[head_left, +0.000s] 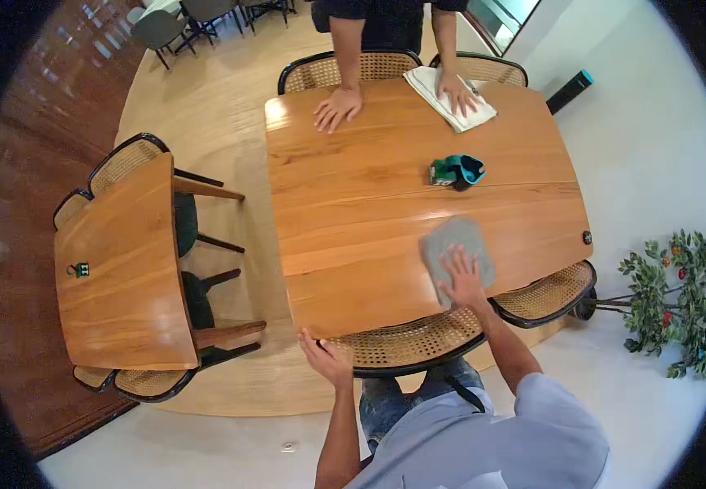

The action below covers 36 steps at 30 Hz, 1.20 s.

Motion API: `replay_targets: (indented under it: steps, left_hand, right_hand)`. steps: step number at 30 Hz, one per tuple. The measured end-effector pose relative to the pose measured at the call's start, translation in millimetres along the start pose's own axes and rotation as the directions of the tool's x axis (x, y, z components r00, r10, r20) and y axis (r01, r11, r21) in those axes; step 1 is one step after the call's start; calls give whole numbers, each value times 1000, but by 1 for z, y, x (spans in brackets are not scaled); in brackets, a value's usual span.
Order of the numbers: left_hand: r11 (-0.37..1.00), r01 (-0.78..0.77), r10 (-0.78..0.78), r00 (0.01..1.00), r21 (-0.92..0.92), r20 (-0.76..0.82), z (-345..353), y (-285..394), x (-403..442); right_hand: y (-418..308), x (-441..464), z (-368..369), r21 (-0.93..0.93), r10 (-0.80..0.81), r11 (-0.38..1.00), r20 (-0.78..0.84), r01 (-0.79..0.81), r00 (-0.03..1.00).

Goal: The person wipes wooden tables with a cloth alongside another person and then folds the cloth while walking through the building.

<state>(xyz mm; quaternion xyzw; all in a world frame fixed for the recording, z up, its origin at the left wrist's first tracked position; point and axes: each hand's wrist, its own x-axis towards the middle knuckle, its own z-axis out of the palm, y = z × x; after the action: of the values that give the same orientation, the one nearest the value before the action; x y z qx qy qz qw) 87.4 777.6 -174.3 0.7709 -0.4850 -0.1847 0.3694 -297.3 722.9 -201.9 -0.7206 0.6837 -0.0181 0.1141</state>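
Near the front edge of the wooden table, my right hand lies flat with spread fingers on a grey cloth. The cloth rests unfolded on the tabletop. My left hand is at the table's front left corner, its fingers apart and touching the edge, with no cloth in it. Beyond the grey cloth, a green and teal holder with small items stands on the table.
Across the table a person's hand presses a white cloth; their other hand rests on the wood. A chair is tucked before me. A second table stands left, a plant right.
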Motion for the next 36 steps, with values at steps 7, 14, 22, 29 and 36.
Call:
replay_targets:
  steps: [7, 14, 22, 29, 36]
  left_hand:
    - [985, 170, -171, 982, 17, 84, -1, -3, -2]
    - [769, 39, -13, 999, 638, -45, 15, -4, -21]
    - [864, -395, 306, 904, 312, 299, 178, 125, -93]
    - [896, -318, 210, 918, 309, 335, 309, 258, -138]
    - [732, -263, 119, 958, 628, 262, 331, 275, -137]
  right_hand:
    - [-38, 53, 12, 95, 380, 925, -212, -368, 900]
    - [4, -25, 3, 282, -556, 802, 32, 526, 831]
    - [274, -7, -47, 19, -63, 998, -130, 66, 990]
    - [328, -19, -49, -24, 274, 958, -232, -287, 933]
    - [278, -72, -51, 213, -244, 957, 211, 199, 947]
